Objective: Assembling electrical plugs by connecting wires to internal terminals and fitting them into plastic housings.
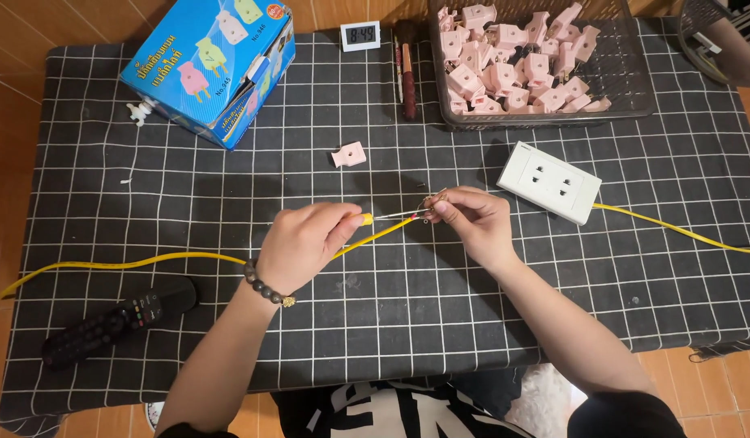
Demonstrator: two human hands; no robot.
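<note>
My left hand (304,243) grips the end of a yellow cable (148,261) that runs off to the left across the black checked cloth (391,324). Thin stripped wires (401,215) stick out of the cable's cut end toward the right. My right hand (472,221) pinches the bare copper tips of those wires between thumb and fingers. A bead bracelet sits on my left wrist. One pink plug half (349,154) lies on the cloth just above my hands.
A wire basket (626,89) of several pink plugs stands at the back. A white double socket (551,181) with its own yellow cable lies right. A blue box (213,65), a small clock (360,36), a screwdriver (407,73) and a black remote (115,320) surround them.
</note>
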